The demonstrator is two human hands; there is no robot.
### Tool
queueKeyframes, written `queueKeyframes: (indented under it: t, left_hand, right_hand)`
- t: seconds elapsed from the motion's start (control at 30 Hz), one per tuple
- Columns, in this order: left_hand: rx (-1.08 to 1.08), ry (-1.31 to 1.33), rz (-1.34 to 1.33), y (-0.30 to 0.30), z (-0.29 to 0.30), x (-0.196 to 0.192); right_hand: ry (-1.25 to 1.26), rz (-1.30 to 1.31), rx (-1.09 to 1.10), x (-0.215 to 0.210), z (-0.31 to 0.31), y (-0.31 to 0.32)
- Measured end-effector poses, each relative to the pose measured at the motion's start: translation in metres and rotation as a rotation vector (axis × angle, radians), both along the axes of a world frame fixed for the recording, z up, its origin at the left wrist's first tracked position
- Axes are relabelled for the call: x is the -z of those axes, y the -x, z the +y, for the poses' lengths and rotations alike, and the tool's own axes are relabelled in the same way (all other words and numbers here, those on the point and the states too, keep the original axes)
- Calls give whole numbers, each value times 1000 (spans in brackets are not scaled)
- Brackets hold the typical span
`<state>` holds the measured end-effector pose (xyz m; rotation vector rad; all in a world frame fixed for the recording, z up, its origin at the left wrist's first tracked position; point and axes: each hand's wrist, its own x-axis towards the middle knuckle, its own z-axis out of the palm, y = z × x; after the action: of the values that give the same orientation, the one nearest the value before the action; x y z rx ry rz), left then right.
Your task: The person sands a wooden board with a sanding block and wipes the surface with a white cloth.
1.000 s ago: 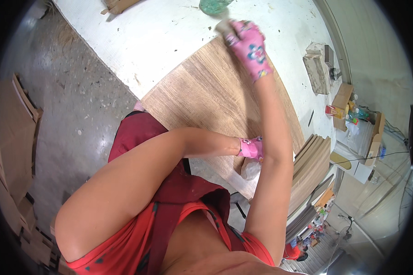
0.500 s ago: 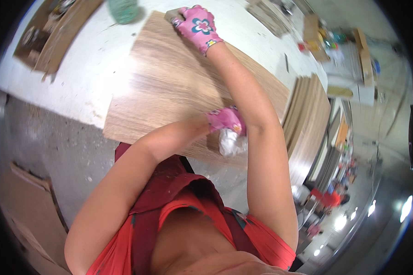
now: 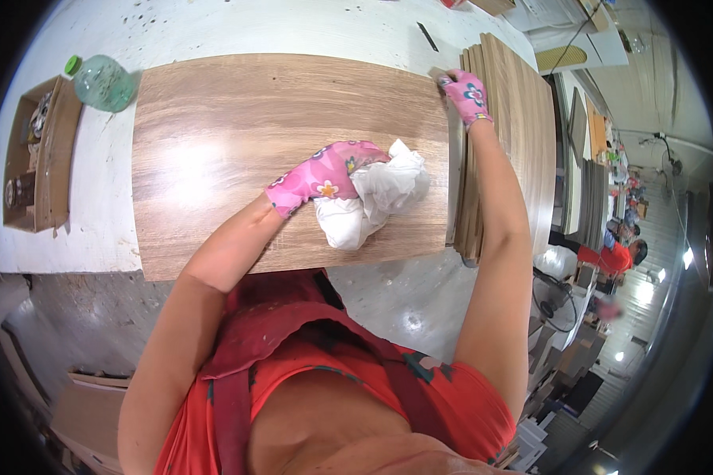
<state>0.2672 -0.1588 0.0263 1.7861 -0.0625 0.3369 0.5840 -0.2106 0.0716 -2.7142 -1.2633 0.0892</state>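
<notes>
A wood-grain panel lies flat on the white table in front of me. My left hand, in a pink flowered glove, is closed on a crumpled white cloth that rests on the panel's near right part. At the panel's far right corner is my right hand, gloved the same way. Its fingers are closed round a small beige block, most of which the glove hides. I cannot tell the block's exact kind.
Several similar panels are stacked right of the work panel. A green-capped bottle and an open cardboard box with small items stand at the left. A thin dark strip lies beyond the panel. Another person is far right.
My view has turned, and the panel now appears squarer in front of me. My right hand is now near the stacked panels; the left hand and cloth have come out from behind my right forearm.
</notes>
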Motion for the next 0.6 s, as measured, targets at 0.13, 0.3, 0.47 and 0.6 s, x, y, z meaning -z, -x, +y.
queueKeyframes:
  t: [0.13,0.3,0.47,0.6]
  left_hand:
    - [97,326,69,-3,0,7]
    - [53,246,140,-4,-2,7]
    - [31,291,248,-5,-3,10]
    - [-10,272,226,-4,-2,10]
  right_hand:
    - [-88,-9,134,14,-29,-36]
    - [-368,243,115,33,-22,-5]
    - [-424,156,118,52,-64,3]
    - [-343,165,157,38,-116,52]
